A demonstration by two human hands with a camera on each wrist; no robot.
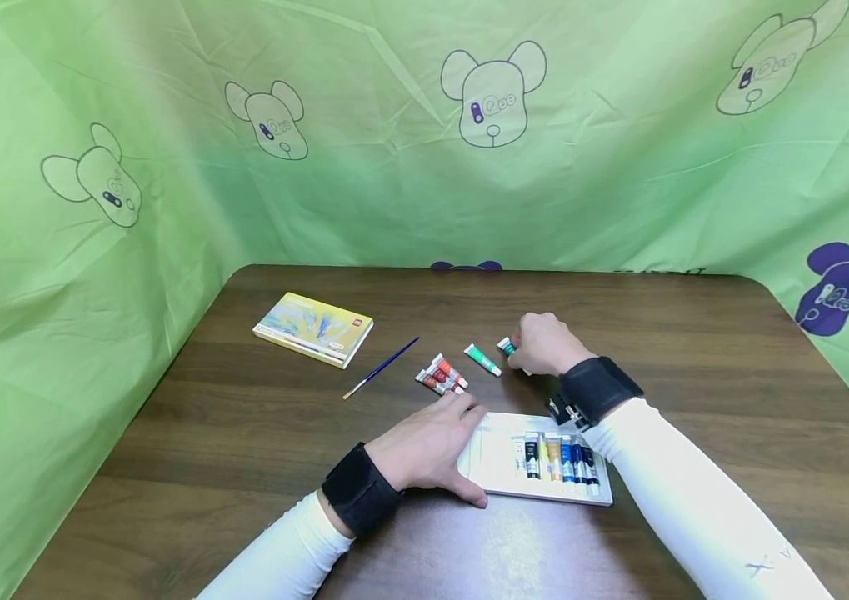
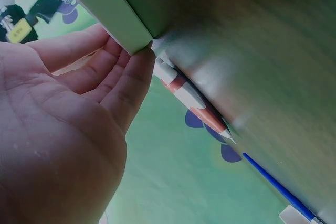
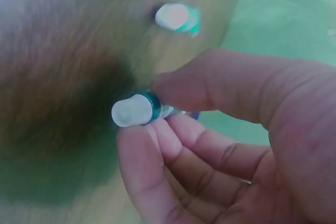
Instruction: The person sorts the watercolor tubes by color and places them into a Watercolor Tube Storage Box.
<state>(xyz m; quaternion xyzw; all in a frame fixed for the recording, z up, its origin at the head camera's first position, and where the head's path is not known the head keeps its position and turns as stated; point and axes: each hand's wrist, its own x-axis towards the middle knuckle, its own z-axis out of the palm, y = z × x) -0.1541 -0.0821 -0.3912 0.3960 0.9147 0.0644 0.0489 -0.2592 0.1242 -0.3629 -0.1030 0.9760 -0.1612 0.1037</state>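
My right hand (image 1: 547, 346) pinches a dark green paint tube (image 1: 506, 344) between thumb and fingers, beyond the tray. In the right wrist view the white cap (image 3: 131, 110) of this tube points out past the fingertips. A light green paint tube (image 1: 482, 359) lies just left of that hand. My left hand (image 1: 431, 442) grips the left end of a white paint tray (image 1: 495, 454), thumb at the near corner and fingers at the far one. Several paint tubes (image 1: 553, 460), black, yellow, ochre and blue, lie side by side in the tray's right part.
Several red and orange paint tubes (image 1: 442, 374) lie just beyond my left fingers. A blue-handled paintbrush (image 1: 387, 364) is slanted on the wooden table (image 1: 192, 450) to their left. Farther left rests a yellow box (image 1: 315, 327). Green printed cloth (image 1: 394, 208) hangs behind the table.
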